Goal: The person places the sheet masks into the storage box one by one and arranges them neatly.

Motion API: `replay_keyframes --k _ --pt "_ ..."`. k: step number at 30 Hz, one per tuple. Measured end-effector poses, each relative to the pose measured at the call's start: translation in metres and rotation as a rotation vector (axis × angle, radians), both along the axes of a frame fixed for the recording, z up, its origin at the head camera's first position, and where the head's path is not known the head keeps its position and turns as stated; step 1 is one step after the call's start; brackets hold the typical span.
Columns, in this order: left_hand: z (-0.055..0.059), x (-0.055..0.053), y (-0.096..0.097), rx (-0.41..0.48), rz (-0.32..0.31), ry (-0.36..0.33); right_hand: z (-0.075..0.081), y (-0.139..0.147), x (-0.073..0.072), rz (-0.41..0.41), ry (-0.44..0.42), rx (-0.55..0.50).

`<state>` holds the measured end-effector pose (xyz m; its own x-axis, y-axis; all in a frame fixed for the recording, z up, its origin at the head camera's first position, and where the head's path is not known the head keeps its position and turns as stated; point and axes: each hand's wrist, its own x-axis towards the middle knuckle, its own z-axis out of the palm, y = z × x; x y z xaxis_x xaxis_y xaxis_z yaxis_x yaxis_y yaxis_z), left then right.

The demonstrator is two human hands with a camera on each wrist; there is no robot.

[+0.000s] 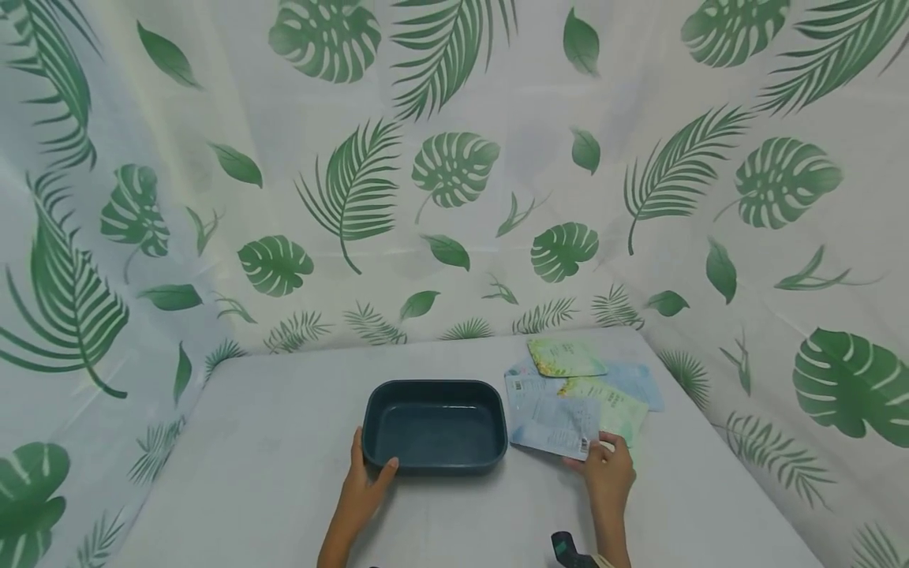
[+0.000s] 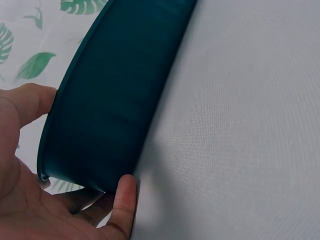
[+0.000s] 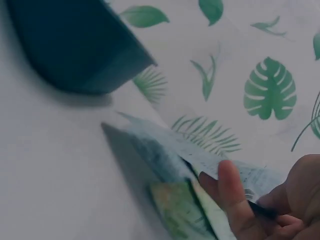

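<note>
A dark blue-green rectangular plastic basin (image 1: 454, 468) stands on the white table, with nothing in it. My left hand (image 1: 364, 491) grips its near left corner, the thumb over the rim and the fingers along the outer wall. To the right of the basin, my right hand (image 1: 609, 472) pinches the near right corner of a light blue flat packet (image 1: 554, 420). In the right wrist view this packet slants up off the table, over a green packet (image 3: 177, 207). Beneath and behind it lie other flat packets, among them a green one (image 1: 566, 359) at the back.
The white table (image 1: 284, 442) extends left of the basin and in front of it. A white curtain (image 1: 454, 260) printed with green leaves hangs behind and at both sides. Near the right forearm a dark device (image 1: 564, 546) shows at the bottom edge.
</note>
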<state>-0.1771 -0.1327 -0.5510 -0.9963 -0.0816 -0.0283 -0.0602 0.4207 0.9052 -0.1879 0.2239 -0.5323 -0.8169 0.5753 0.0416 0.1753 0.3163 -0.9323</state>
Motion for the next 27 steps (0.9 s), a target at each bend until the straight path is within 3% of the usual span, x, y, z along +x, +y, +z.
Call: replay_keyframes --k 6,11,17,27 --pt "-0.003 0.002 -0.003 -0.024 0.019 -0.029 0.025 -0.015 -0.002 0.012 0.120 -0.124" --pt "-0.007 -0.001 0.003 -0.035 0.019 -0.016 0.040 -0.049 -0.009 0.139 0.114 -0.208" --pt "-0.011 -0.004 0.017 -0.051 0.016 0.011 0.032 -0.093 -0.016 0.311 0.062 -0.201" --pt "-0.014 -0.003 0.027 -0.111 0.045 -0.007 0.020 -0.123 -0.019 0.391 0.022 -0.067"
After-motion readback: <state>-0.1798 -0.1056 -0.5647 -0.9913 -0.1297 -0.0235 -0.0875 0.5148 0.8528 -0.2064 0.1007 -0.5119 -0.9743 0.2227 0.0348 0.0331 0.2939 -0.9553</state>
